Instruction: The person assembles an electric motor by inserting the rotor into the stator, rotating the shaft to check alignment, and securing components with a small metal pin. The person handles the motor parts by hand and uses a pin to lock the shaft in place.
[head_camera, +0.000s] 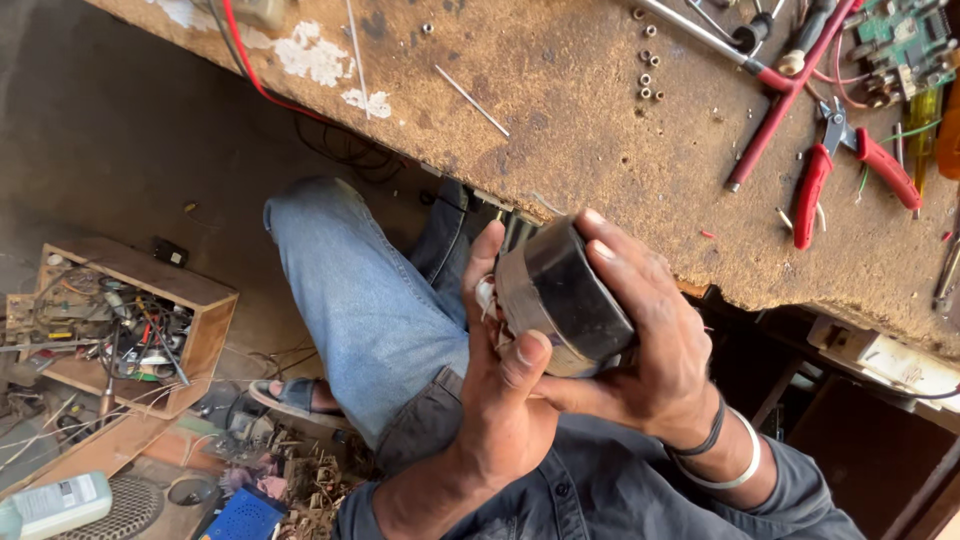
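Motor-like cylinder (560, 295), round and squat, is held in both hands above the lap, just in front of the tabletop's (600, 130) ragged edge. Its body is wrapped in a smooth, glossy black band, and a dull silver metal rim is seen along its lower and left side; pale wire ends are visible at its left. The left hand (505, 395) is cupped beneath it, with the thumb pressed on the metal rim and the fingers (483, 265) curled up around the far side. The right hand (655, 335) is clasped over the black band from the right, its fingers (610, 240) spread flat across the top. A black cord and a pale bangle are worn on the right wrist.

The tabletop is a worn, brown, pitted board, stained with white patches. On it are laid red-handled pliers (850, 165), a long red-shafted screwdriver (775, 110), a thin metal rod (472, 100), a cluster of small metal nuts (648, 60) and a green circuit board (905, 45). A red wire (262, 85) is trailed over its left edge.

Below, blue jeans (370, 300) are seen, and on the floor an open wooden box (130, 320) crammed with tangled wires and parts.
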